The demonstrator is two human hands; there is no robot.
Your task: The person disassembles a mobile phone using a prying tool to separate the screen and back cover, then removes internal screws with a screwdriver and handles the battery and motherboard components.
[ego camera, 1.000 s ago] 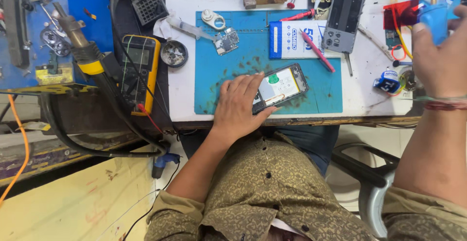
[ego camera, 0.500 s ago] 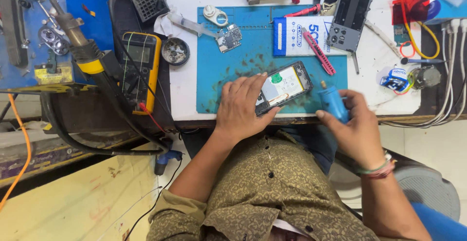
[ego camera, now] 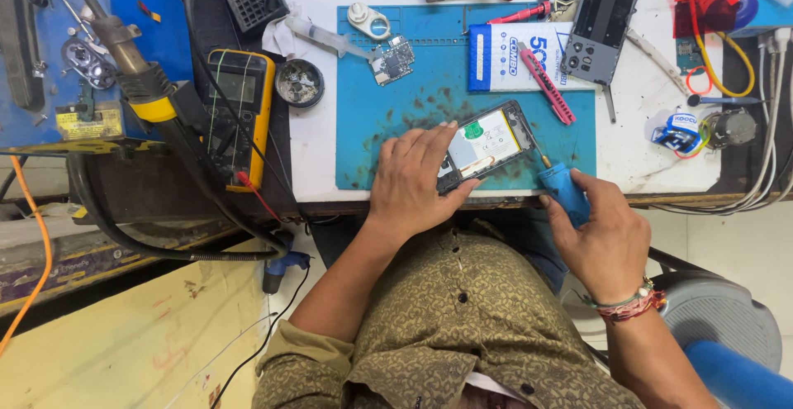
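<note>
Blue mat [ego camera: 396, 120] — left hand [ego camera: 413, 182] pins opened phone [ego camera: 486, 143]; right hand [ego camera: 603, 240] grips blue screwdriver [ego camera: 563, 192].

Pretty bright, even overhead light, soft shadows, slight glare on the white worktop [ego camera: 644, 140], sharp overall, edges bend a bit.

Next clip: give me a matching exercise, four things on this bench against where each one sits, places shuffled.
Things:
1. opened phone
2. blue screwdriver
3. multimeter
4. circuit board

Places:
A. upper part of the blue mat, apart from both hands
B. in the right hand, tip at the phone's right edge
C. left of the mat, on the dark surface
D. under the left hand, at the mat's near edge

Pairs: 1-D, 2-B, 3-C, 4-A
</note>
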